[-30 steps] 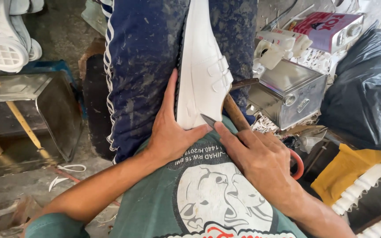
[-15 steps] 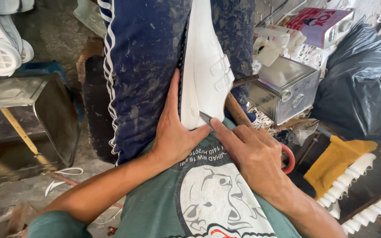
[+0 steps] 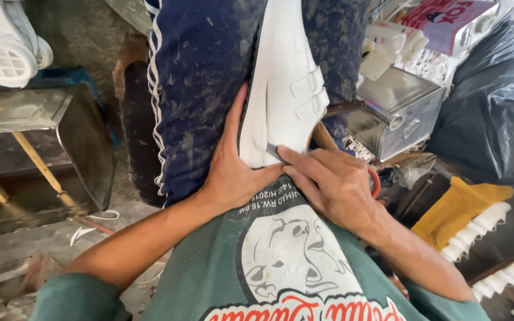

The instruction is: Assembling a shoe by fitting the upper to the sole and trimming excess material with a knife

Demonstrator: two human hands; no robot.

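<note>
The view has drawn a little closer over the last second, but the work itself has barely shifted. The trousers (image 3: 209, 89), dark blue with white side stripes and dusty smears, fill the middle, and the shoe (image 3: 284, 89) lies along the lap on them, white, with two straps on its right side, its near end against the green shirt (image 3: 269, 267).

The left hand (image 3: 233, 172) stays flat and spread along the shoe's left edge, fingers pointing away, pressing it down as before. The right hand (image 3: 334, 184) is curled narrow round a small grey blade (image 3: 273, 153), whose tip shows at the near end of the shoe where upper meets sole. A second ago the tip sat at much the same spot, so the cut or scrape is creeping, not jumping; I judge it a slow trimming of that edge.

A red ring (image 3: 376, 181) peeps from behind the right hand, perhaps a tool handle. To the right stand a metal box (image 3: 400, 110) and a black bag (image 3: 495, 107); a dark metal stand (image 3: 49, 148) sits to the left on the floor.
</note>
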